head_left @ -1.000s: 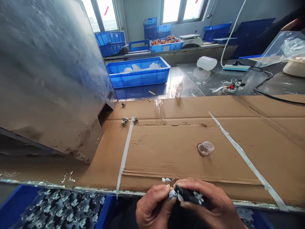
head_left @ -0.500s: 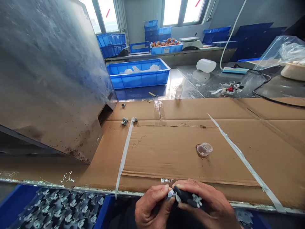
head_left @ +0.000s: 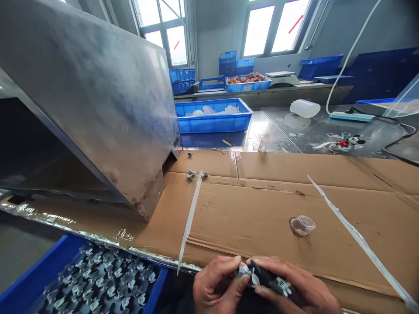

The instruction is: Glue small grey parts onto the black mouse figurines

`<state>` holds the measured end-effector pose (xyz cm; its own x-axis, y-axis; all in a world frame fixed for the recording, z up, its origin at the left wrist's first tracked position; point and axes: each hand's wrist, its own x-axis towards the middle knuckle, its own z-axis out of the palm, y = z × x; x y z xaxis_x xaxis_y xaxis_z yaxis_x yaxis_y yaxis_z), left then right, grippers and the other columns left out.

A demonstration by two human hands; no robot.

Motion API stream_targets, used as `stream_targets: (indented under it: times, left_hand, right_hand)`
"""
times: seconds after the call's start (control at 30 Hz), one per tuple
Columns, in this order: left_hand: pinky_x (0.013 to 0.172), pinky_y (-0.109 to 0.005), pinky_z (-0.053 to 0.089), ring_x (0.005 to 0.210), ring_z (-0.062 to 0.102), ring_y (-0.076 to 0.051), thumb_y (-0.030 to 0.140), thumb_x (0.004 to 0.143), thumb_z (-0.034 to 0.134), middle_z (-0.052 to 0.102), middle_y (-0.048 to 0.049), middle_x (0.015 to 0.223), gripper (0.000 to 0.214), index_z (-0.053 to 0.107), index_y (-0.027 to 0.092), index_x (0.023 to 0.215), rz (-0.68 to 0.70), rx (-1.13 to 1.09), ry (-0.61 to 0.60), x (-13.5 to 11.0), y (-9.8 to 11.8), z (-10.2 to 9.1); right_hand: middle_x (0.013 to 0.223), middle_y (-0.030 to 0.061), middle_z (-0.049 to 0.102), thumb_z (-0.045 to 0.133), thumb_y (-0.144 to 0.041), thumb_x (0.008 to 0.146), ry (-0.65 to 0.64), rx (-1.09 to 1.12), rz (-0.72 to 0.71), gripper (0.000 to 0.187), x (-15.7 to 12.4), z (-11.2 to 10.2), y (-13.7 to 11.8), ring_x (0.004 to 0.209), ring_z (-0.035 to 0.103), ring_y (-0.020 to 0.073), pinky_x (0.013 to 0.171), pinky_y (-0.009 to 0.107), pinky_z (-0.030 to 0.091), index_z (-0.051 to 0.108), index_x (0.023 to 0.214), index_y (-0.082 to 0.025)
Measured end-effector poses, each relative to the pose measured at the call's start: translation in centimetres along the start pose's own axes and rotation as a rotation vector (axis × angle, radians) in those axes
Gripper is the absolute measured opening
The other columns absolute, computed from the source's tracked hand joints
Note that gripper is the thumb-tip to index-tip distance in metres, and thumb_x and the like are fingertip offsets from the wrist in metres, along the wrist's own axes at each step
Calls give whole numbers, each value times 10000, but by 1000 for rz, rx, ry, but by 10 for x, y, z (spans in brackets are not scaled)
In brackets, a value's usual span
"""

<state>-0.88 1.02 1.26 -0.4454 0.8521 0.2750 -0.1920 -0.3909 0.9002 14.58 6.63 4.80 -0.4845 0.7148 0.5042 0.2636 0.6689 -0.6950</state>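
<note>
At the bottom middle, both my hands meet over one small black toy part (head_left: 266, 280) with white glove-shaped ends. My right hand (head_left: 294, 291) grips its black body from the right. My left hand (head_left: 214, 288) pinches a small grey piece (head_left: 244, 271) against the part's left end with thumb and forefinger. The hands hover just off the near edge of the cardboard-covered table (head_left: 262, 209). Below at the left, a blue bin (head_left: 94, 283) holds several more black-and-white parts of the same kind.
A big tilted metal hood (head_left: 88, 113) fills the left. Small grey pieces (head_left: 193, 175), a white strip (head_left: 190, 218) and a clear shallow cup (head_left: 303, 224) lie on the cardboard. Beyond are a blue tray (head_left: 214, 115), a small bottle (head_left: 264, 141), a mouse figurine (head_left: 348, 142) and cables.
The camera has swung left and tilted, so more of the metal hood and the blue bin shows. My hands stay joined on the black part, shifted slightly lower in view.
</note>
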Motion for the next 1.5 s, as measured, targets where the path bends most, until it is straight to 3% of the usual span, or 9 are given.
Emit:
stream_targets:
  times: [0.17,0.37,0.57,0.73,0.87,0.93,1.17,1.37,1.5]
  left_hand:
    - [740,-180,584,793,719,-167,305,712,845,753,-49,875,248,784,198,927,-183,-34,93,33,23,-24]
    - [670,-196,596,656,712,-160,349,623,904,756,-86,756,421,756,101,929,-320,-31,86,82,40,-54]
    - [548,-204,579,563,673,-149,447,462,953,745,-99,737,665,741,57,957,-449,17,102,100,43,-66]
    - [428,-227,550,527,688,-202,528,433,936,748,-184,909,918,667,3,1136,-505,96,136,102,39,-78]
    - [446,-223,564,554,701,-175,341,772,809,715,-185,1100,598,598,39,1244,-445,191,230,108,43,-90]
    - [455,-220,566,569,706,-164,222,861,717,702,-168,1146,432,598,63,1245,-411,233,245,113,47,-93]
    - [480,-207,562,596,709,-155,175,891,667,734,-111,990,350,611,73,1221,-310,371,183,135,60,-89]
    - [530,-235,570,628,709,-158,187,927,612,736,-108,919,304,607,55,1201,-285,616,61,178,48,-84]
    - [749,-353,598,785,707,-186,182,912,633,726,-81,917,223,654,102,1118,-241,925,-28,217,33,-74]
  right_hand:
    - [867,-2,768,749,-328,830,3,169,117,182,45,26,-13,722,721,146,648,158,572,737,985,-232]
    - [646,0,680,684,-349,798,-56,291,339,219,96,64,-16,527,536,113,500,197,428,750,895,-164]
    - [554,-24,581,680,-468,725,-57,296,488,349,112,83,-13,485,450,117,493,230,352,753,894,-172]
    - [616,0,626,643,-473,748,-70,191,552,329,114,87,-10,549,510,147,550,253,363,748,863,-183]
    - [653,17,662,657,-417,790,-93,37,575,254,118,91,-6,625,575,178,588,264,355,749,856,-190]
    - [679,28,682,680,-382,793,-95,8,580,216,120,93,-5,651,595,191,598,269,352,748,850,-186]
    - [792,34,742,724,-306,826,-113,-47,561,146,120,97,-12,737,661,207,665,278,406,746,919,-194]
    - [1059,74,749,729,-277,849,-102,-52,553,227,117,98,-12,947,698,237,821,302,477,729,1048,-168]
    - [1110,100,733,771,-264,816,-92,-67,545,322,114,92,-15,973,699,273,846,335,497,711,1116,-163]
